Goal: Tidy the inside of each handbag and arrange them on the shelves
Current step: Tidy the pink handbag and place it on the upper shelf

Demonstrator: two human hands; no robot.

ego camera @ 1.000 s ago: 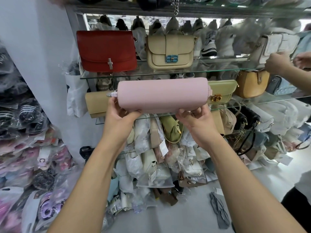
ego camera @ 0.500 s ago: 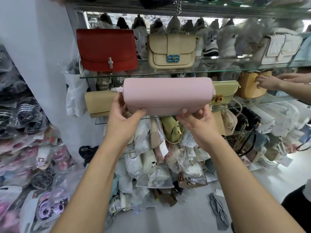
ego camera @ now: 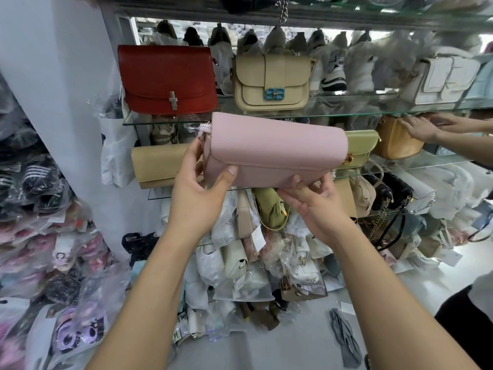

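Note:
I hold a long pink handbag (ego camera: 274, 148) up in front of the middle glass shelf (ego camera: 416, 162), tilted with its left end higher. My left hand (ego camera: 198, 193) grips its left end and lower edge, thumb on the front. My right hand (ego camera: 317, 206) supports the bottom right from below with the fingertips. Behind the bag, on that shelf, stand a tan flat bag (ego camera: 157, 165) and an olive-green bag (ego camera: 360, 146). A red bag (ego camera: 166, 80) and a beige bag (ego camera: 273, 82) stand on the upper glass shelf (ego camera: 346, 109).
Another person's hands (ego camera: 424, 128) hold a mustard bag (ego camera: 397, 142) at the right of the middle shelf. Wrapped bags (ego camera: 240, 252) are heaped below the shelves. Bagged goods (ego camera: 40, 236) pile up at the left. A grey cloth (ego camera: 344, 343) lies on the floor.
The pink bag has shifted right and closer to the shelf, tilting so its left end rose. The other person's hands dropped from the upper shelf to the mustard bag.

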